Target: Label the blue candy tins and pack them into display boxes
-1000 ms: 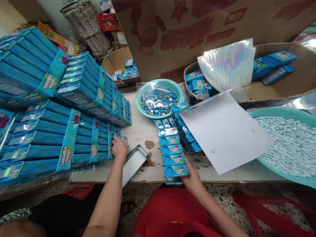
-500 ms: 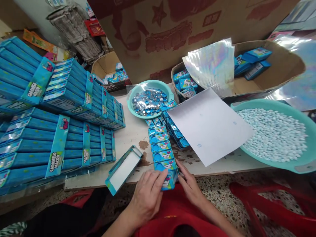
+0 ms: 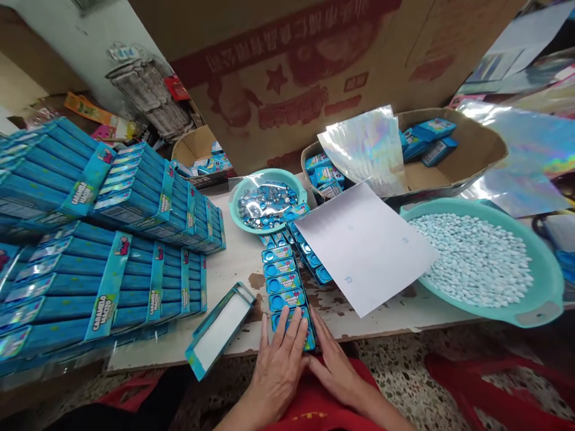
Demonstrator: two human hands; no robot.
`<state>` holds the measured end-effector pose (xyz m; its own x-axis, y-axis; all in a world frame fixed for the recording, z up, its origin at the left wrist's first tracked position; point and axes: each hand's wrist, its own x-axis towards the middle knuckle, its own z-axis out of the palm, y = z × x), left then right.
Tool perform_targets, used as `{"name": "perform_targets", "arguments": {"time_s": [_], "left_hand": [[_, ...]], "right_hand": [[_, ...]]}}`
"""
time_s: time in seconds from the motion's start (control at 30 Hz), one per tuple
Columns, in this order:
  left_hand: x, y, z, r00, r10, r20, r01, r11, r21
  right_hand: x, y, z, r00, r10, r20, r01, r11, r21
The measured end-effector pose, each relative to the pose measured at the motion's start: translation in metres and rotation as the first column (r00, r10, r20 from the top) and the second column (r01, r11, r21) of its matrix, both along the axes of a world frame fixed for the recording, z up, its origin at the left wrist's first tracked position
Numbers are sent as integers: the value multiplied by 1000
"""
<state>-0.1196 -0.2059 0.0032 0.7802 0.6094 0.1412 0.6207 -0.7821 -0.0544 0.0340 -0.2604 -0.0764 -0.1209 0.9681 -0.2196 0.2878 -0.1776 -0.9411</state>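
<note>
A row of small blue tins [image 3: 283,282] lettered "Caramelo Macizo" runs away from me on the white table. My left hand [image 3: 279,368] lies flat over the nearest tins, fingers spread, covering part of them. Along the row's right side rests my right hand [image 3: 335,366], its fingers stretched out against the tins' edge. Left of the row is an open blue box [image 3: 220,332] with a white inside, its near end past the table edge. More blue tins [image 3: 313,258] stand in a second row, partly hidden under a white sheet of paper [image 3: 366,251].
Stacked blue cartons [image 3: 150,191] fill the left side. A small turquoise bowl [image 3: 302,193] holds shiny blue and silver pieces; a larger turquoise bowl [image 3: 550,290] on the right holds pale candies. Behind are cut-down cardboard boxes [image 3: 487,140] with blue packs and a large carton [image 3: 287,78].
My left hand has opened from its hold on the nearest tins and spread flat over them. My right hand has straightened along the row's side. The view has tilted up slightly.
</note>
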Motion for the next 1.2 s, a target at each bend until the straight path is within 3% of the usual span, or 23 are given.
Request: {"name": "perform_targets", "arguments": {"time_s": [0.1,0.17,0.23,0.4,0.47,0.57,0.67,0.73,0.83,0.87,0.93,1.0,1.03,1.1,1.2], "left_hand": [[1,17,35,983,-9,182,24,997,-77],[5,31,47,959,49,281,-28,996,-81],[12,43,41,961,61,269,-52,998,-42],[19,55,2,998,38,57,-34,998,-59],[16,56,0,995,53,86,-45,995,-86],[13,64,12,965,109,240,-86,991,-105],[18,86,27,874,195,446,-134,977,-165],[28,110,40,766,299,569,-151,944,-292],[56,163,62,600,487,635,-124,841,-527],[68,183,69,589,527,612,-127,809,-574],[94,220,80,675,556,485,-196,769,-609],[120,248,82,841,503,198,-299,739,-604],[132,256,79,887,459,56,-344,736,-583],[150,262,70,913,385,-136,-394,742,-542],[165,252,59,898,408,-163,-432,751,-499]], "right_hand": [[4,0,-1,999,-47,12,47,999,-4],[7,0,-3,994,-95,47,96,995,-7],[12,0,-4,988,-128,82,130,991,-18],[33,-3,8,990,-88,110,92,995,-40],[44,-7,14,990,-79,119,87,994,-62],[64,-19,16,988,-88,130,104,987,-125],[84,-31,12,984,-168,61,177,964,-201],[99,-35,10,952,-306,-6,293,919,-263],[125,-33,18,797,-594,-110,508,758,-410],[133,-29,24,712,-685,-158,561,689,-459],[149,-17,37,516,-812,-273,619,574,-536],[160,2,50,350,-855,-382,636,517,-573],[164,13,56,301,-857,-418,631,508,-586],[166,35,62,273,-848,-454,607,517,-603],[163,56,64,330,-824,-462,586,562,-584]]}}
